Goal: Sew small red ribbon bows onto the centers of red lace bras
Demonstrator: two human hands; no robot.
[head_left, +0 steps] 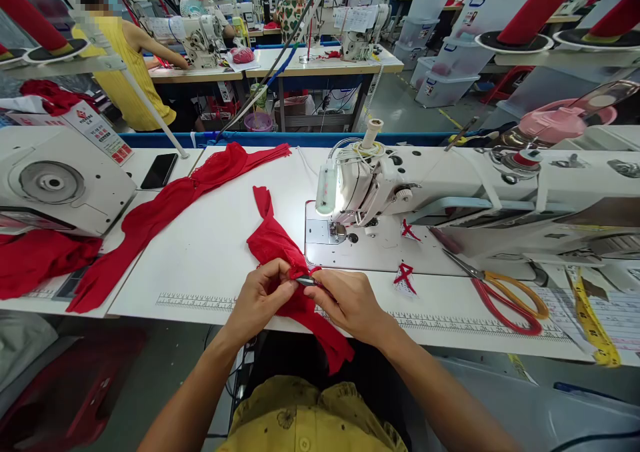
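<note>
My left hand point(265, 295) pinches a narrow piece of red fabric point(275, 239) at the table's front edge. Thumb and forefinger press together on the cloth. Close beside it, my right hand point(353, 303) is closed around a small metal-bladed tool point(306, 281), whose tip touches the fabric; most of the tool is hidden in the fingers. One end of the cloth lies on the tabletop, while the other hangs over the edge toward my lap. Just behind my hands is the needle area of a white sewing machine point(425, 179).
A long red fabric strip point(165, 205) stretches across the left side, near a black phone point(159, 171). Scissors point(505, 292) with orange and red handles and a yellow tape measure point(593, 325) lie right. Two small red-and-white pieces point(404, 279) rest by the machine. Co-workers sit beyond.
</note>
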